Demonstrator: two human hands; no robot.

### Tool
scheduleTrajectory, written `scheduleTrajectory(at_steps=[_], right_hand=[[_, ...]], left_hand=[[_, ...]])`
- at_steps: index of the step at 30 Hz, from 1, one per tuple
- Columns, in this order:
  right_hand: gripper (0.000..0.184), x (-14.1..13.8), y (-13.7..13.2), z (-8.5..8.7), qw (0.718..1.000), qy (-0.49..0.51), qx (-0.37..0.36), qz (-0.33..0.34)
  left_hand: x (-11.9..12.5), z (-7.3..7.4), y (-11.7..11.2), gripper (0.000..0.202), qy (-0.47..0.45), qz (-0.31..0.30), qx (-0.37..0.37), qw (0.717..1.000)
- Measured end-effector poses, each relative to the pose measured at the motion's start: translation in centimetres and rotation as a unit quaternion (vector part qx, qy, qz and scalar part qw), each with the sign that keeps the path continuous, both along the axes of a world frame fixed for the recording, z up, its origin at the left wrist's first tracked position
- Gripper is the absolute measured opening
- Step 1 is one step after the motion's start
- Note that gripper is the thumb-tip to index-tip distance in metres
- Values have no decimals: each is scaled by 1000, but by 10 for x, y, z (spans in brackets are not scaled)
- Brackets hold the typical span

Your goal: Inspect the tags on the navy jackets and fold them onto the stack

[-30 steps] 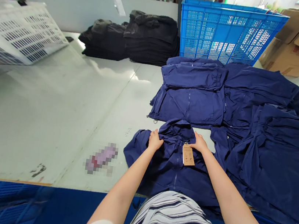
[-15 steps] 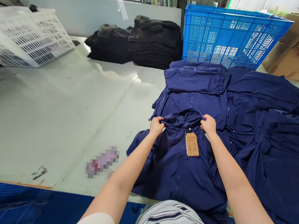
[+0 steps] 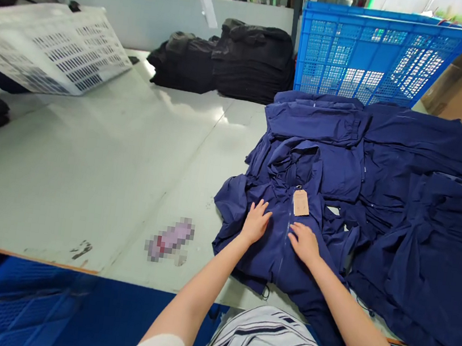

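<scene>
The left hand [image 3: 255,222] and right hand [image 3: 304,244] rest flat, each grip open, on the navy zip jacket [image 3: 271,259] at centre right of the bench [image 3: 90,136]; pressing could drag the navy garments [image 3: 418,251] it overlaps or crease the kraft hang tag [image 3: 301,202].
</scene>
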State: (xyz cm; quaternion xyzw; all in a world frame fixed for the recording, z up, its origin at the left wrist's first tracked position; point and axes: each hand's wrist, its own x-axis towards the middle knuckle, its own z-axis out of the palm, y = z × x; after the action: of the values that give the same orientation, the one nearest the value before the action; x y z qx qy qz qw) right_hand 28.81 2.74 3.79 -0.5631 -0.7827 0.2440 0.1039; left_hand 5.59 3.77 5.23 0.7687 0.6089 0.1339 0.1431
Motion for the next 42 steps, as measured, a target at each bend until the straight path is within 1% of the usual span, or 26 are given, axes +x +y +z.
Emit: scheduleTrajectory(at_steps=[1, 2, 3, 5, 6, 7, 8, 9, 11, 13, 14, 16, 18, 20, 22, 23, 24, 25, 27, 28, 30, 32, 34, 37, 40, 42], right_hand=[[56, -5, -16, -11, 1000, -21, -10, -4], [65, -10, -29, -21, 999, -40, -16, -5], [71, -12, -38, -31, 998, -59, -15, -6], [75, -13, -47, -46, 996, -88, 5, 2], [74, -11, -48, -51, 995, -97, 21, 7], [73, -9, -46, -56, 994, -102, 37, 12], [72, -7, -44, -59, 993, -105, 50, 16], [72, -4, -42, -62, 993, -105, 59, 17], [72, -1, -37, -65, 992, -103, 67, 16], [72, 0, -35, -67, 992, -103, 69, 14], [72, -1, -36, -68, 992, -104, 69, 11], [72, -4, -37, -70, 992, -106, 67, 7], [72, -9, -38, -71, 992, -108, 63, 5], [72, -14, -38, -70, 992, -112, 57, 5], [71, -19, -37, -65, 992, -117, 46, 9], [72, -21, -37, -62, 992, -118, 38, 10], [71, -23, -37, -59, 992, -119, 30, 10], [71, -26, -37, -55, 992, -121, 25, 4], [70, -34, -42, -48, 992, -124, 21, -31], [69, -39, -46, -45, 990, -125, 18, -59], [66, -50, -55, -40, 986, -123, 2, -114], [63, -59, -63, -36, 985, -107, -25, -130], [60, -61, -68, -33, 990, -75, -46, -106], [56, -47, -72, -25, 995, -15, -50, -81], [48, -17, -77, -16, 994, -3, -2, -105], [43, 6, -80, -8, 991, -23, 43, -125]], left_hand=[[-5, 2, -5, 47, 24, 14, 14, 1000], [-11, 5, -8, 51, 43, 45, 25, 998], [-18, 7, -9, 57, 58, 94, 30, 993], [-34, 10, -7, 70, 65, 223, 20, 972], [-43, 10, -5, 74, 50, 281, 7, 959], [-54, 10, -3, 74, 15, 321, -10, 947], [-65, 9, -1, 69, -31, 341, -26, 939], [-76, 9, 0, 61, -80, 342, -39, 935], [-101, 10, 2, 42, -153, 317, -46, 935], [-129, 14, 1, 32, -192, 310, -11, 931], [-143, 18, 0, 31, -204, 325, 20, 923], [-173, 25, -3, 32, -226, 388, 90, 889], [-199, 31, -7, 39, -213, 467, 116, 850], [-212, 33, -12, 51, -186, 523, 85, 827], [-208, 31, -17, 71, -133, 539, 32, 831], [-199, 28, -20, 78, -92, 528, 17, 844], [-185, 25, -22, 81, -45, 500, 9, 865], [-168, 21, -25, 78, 8, 453, 10, 891], [-130, 11, -30, 66, 61, 310, 11, 949], [-111, 6, -33, 61, 65, 237, 6, 969], [-80, -6, -41, 58, 65, 115, -9, 991], [-61, -17, -50, 61, 72, 45, -45, 995], [-56, -28, -60, 66, 93, 20, -87, 992], [-63, -40, -70, 67, 129, 27, -98, 986], [-67, -43, -74, 66, 150, 41, -86, 984], [-60, -42, -72, 65, 160, 62, -88, 981]])
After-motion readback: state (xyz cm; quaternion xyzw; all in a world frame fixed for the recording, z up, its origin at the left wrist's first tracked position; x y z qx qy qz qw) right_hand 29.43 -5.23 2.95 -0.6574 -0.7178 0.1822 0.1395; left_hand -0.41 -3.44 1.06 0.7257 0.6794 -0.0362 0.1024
